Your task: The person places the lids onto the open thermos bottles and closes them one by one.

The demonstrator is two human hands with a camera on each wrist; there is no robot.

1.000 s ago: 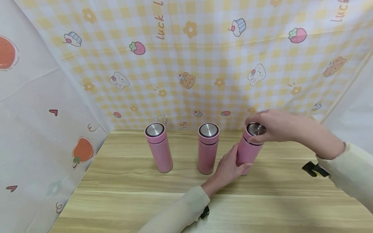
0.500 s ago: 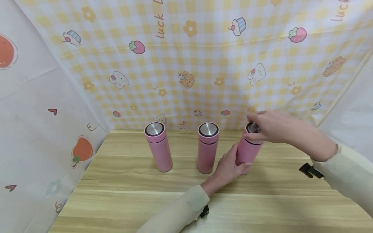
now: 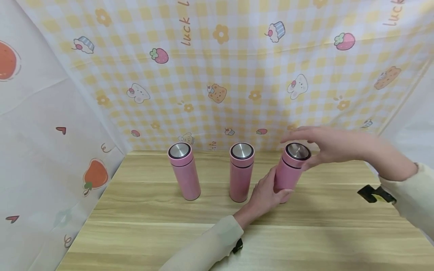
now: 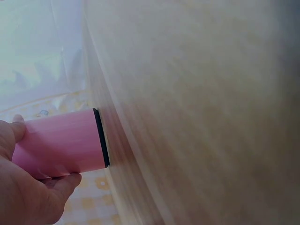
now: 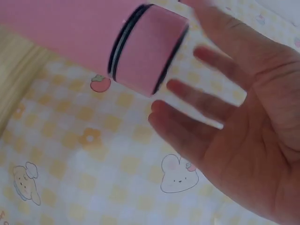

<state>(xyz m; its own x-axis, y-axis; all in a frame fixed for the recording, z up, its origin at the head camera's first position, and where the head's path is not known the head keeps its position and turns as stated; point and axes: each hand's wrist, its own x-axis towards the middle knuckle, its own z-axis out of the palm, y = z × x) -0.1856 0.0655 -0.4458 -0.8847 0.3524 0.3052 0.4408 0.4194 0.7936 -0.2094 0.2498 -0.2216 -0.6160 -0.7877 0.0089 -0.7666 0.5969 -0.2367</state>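
Note:
A pink thermos (image 3: 289, 175) with a steel-topped lid (image 3: 298, 151) stands at the right of a row of three on the wooden table. My left hand (image 3: 266, 192) grips its lower body, thumb on the near side; in the left wrist view the black base ring (image 4: 101, 138) sits at the table surface. Around the lid, my right hand (image 3: 333, 145) is spread with fingers loosely extended. In the right wrist view those fingers (image 5: 197, 98) are apart from the lid's rim, and the lid sits on the body with a dark seam between them.
Two matching pink thermoses stand upright to the left, a middle one (image 3: 241, 182) close to my left hand and another (image 3: 187, 180) farther left. Behind the wooden table (image 3: 152, 241) hangs a yellow checked cloth (image 3: 190, 75). A white printed cloth (image 3: 44, 150) borders the left side.
My right hand was wrapped round the lid and turned with it slightly; now its fingers have loosened and drawn off to the right. The left hand keeps its hold on the thermos.

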